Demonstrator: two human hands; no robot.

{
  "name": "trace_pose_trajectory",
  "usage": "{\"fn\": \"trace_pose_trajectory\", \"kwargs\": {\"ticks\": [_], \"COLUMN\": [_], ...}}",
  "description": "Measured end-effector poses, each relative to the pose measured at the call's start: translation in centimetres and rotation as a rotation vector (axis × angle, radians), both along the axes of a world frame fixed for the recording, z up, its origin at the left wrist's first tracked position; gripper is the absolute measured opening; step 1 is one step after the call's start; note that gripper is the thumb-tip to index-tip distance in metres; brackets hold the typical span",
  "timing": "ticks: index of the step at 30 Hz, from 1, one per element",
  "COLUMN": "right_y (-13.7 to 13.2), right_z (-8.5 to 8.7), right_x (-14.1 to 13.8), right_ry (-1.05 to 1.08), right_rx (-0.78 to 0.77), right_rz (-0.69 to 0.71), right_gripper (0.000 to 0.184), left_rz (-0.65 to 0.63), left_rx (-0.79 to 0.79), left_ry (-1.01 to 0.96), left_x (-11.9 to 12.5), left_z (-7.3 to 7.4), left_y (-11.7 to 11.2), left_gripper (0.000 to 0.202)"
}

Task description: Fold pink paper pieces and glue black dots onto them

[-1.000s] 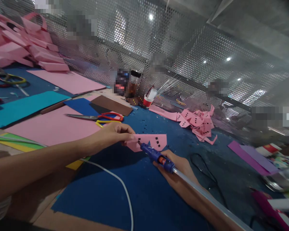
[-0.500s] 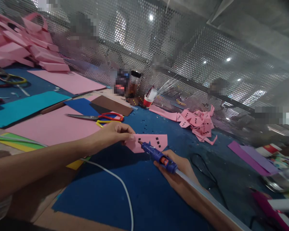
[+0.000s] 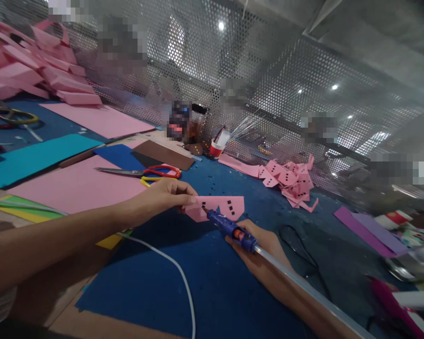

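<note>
- Above the middle of the blue-covered bench (image 3: 155,287), the left hand (image 3: 167,195) pinches the left end of a notched pink paper piece (image 3: 214,201) marked with small black squares.
- Right of it, the right hand (image 3: 259,245) is wrapped around a blue plastic glue gun (image 3: 229,228); the nozzle points at the piece's left part, though whether they touch I cannot tell.
- From the gun's back end, a long translucent glue stick (image 3: 300,278) runs toward the bench's near edge.
- Just beyond the left hand lie steel scissors (image 3: 141,173) with red and yellow handles, partly over a flat pink sheet (image 3: 81,183).
- Toward the bench's far edge stand a red-and-white cup (image 3: 216,149) and, to its right, a heap of black-squared pink cutouts (image 3: 293,179).
- At the far left corner rises a pile of folded pink strips (image 3: 49,70).
- Near the right edge, two purple sheets (image 3: 363,230) overlap.
</note>
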State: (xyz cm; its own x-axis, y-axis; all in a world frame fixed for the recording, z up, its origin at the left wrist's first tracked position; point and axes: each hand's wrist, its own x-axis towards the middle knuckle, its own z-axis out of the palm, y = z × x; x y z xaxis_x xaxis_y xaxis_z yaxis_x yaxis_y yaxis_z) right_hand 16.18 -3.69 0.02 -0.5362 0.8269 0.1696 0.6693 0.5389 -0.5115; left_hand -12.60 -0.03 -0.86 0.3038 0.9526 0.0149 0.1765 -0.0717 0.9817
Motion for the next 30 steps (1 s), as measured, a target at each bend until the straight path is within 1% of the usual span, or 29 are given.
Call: {"fn": "trace_pose_trajectory", "kwargs": {"ticks": [5, 10, 19, 24, 28, 30], "right_y": [-0.07, 0.07, 0.04, 0.0, -0.15, -0.16], "right_z": [-0.14, -0.47, -0.07, -0.01, 0.03, -0.05], "right_x": [-0.03, -0.1, 0.01, 0.03, -0.03, -0.09], "right_ry": [0.023, -0.007, 0.01, 0.016, 0.042, 0.03], "right_rx": [0.024, 0.033, 0.038, 0.029, 0.042, 0.056], "right_rz": [0.026, 0.0, 0.012, 0.003, 0.038, 0.034], "right_gripper": [0.017, 0.018, 0.014, 0.016, 0.02, 0.019], "left_rz": [-0.002, 0.005, 0.01, 0.035, 0.019, 0.009], "left_rx": [-0.008, -0.001, -0.017, -0.02, -0.017, -0.016], "left_ry": [-0.017, -0.019, -0.036, -0.031, -0.011, 0.0], "left_x": [0.02, 0.03, -0.06, 0.11, 0.1, 0.1], "left_z": [-0.03, -0.14, -0.11, 0.12, 0.16, 0.13], "left_y": [0.03, 0.09, 0.11, 0.08, 0.0, -0.05], "left_gripper": [0.02, 0.02, 0.02, 0.019, 0.02, 0.021]}}
